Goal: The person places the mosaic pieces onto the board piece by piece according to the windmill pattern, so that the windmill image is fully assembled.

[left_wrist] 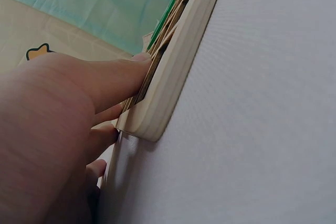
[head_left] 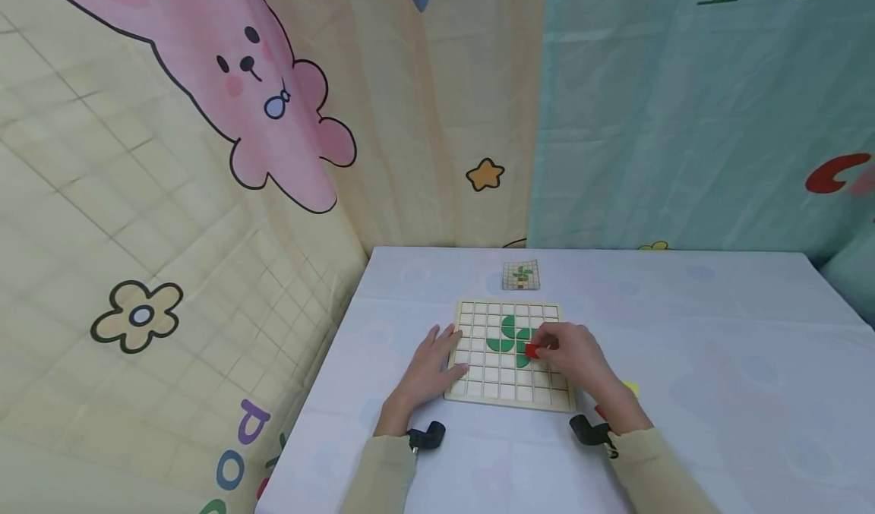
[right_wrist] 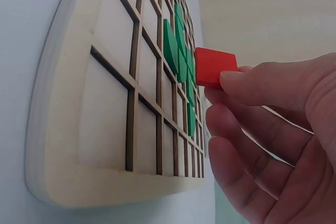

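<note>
A square wooden grid board [head_left: 481, 389] lies on the table, with several green rounded tiles [head_left: 508, 326] set in its cells. My right hand [head_left: 573, 354] pinches a red square tile [right_wrist: 214, 67] between thumb and fingers, close over the board beside the green tiles. The left hand [head_left: 432, 366] rests on the board's left edge with its fingers spread; in the left wrist view its thumb [left_wrist: 123, 74] lies over the rim. Behind the board lies a small pattern card [head_left: 521, 275] showing a green shape on a grid.
A yellow piece [head_left: 632, 386] and a red piece [head_left: 601, 412] lie right of the board, partly hidden by the right forearm. The white-covered table [head_left: 738, 362] meets printed curtains at its back and left. A black wrist camera [head_left: 428, 436] sits on the left wrist.
</note>
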Available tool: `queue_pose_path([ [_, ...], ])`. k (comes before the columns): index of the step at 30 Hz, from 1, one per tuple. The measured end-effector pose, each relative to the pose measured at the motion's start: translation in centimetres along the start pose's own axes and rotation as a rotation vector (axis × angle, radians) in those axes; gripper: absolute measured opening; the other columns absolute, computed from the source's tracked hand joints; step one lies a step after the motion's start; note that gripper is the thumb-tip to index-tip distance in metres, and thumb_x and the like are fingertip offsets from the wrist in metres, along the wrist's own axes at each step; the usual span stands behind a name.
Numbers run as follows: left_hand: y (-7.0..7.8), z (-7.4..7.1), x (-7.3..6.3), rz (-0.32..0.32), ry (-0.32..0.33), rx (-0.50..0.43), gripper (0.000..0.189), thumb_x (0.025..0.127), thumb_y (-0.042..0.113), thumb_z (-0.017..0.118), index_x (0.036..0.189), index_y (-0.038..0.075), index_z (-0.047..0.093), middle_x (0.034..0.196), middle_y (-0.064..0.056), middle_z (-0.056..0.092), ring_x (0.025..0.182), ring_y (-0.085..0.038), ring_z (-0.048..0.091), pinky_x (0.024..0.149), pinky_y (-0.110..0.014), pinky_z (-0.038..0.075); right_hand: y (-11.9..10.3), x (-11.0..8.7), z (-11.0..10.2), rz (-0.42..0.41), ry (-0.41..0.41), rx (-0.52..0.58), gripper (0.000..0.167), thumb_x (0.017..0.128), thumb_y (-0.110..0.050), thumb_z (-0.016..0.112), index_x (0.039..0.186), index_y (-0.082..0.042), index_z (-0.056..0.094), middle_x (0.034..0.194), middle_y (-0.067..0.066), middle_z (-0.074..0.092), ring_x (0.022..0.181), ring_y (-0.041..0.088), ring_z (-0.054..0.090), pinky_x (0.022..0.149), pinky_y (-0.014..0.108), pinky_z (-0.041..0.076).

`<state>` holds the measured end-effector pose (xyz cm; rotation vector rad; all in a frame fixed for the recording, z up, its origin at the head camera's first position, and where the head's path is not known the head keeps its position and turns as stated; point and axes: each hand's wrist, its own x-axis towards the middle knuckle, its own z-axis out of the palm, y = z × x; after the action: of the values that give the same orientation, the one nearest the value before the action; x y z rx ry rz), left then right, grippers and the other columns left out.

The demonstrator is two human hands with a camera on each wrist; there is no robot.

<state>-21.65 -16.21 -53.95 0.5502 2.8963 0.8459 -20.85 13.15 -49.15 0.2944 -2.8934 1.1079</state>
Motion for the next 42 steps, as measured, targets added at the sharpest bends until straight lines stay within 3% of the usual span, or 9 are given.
queue_pose_path([
  [32,0.2,-0.1,0.0,0.010,0.006,-0.015,0.068,0.099,0.042,0.060,0.157,0.015,0.038,0.165,-0.002,0.026,0.154,-0.029,0.007,0.121,-0.053,0.015,-1.7,0.9,3.0,-0.056,-0.062,0.013,0.012,0.087,-0.007,0.077,0.090,-0.018,0.075,0.082,-0.010,0.067,0.076,0.008,0.060,0.073,0.033,0.054],
  [42,0.2,-0.2,0.0,0.012,0.005,-0.016,0.068,0.099,0.042,0.060,0.157,0.015,0.037,0.165,-0.002,0.025,0.154,-0.029,0.007,0.121,-0.053,0.016,-1.7,1.0,3.5,-0.087,-0.049,-0.018,0.011,0.086,-0.007,0.078,0.088,-0.018,0.076,0.083,-0.011,0.066,0.076,0.008,0.060,0.071,0.033,0.053],
])
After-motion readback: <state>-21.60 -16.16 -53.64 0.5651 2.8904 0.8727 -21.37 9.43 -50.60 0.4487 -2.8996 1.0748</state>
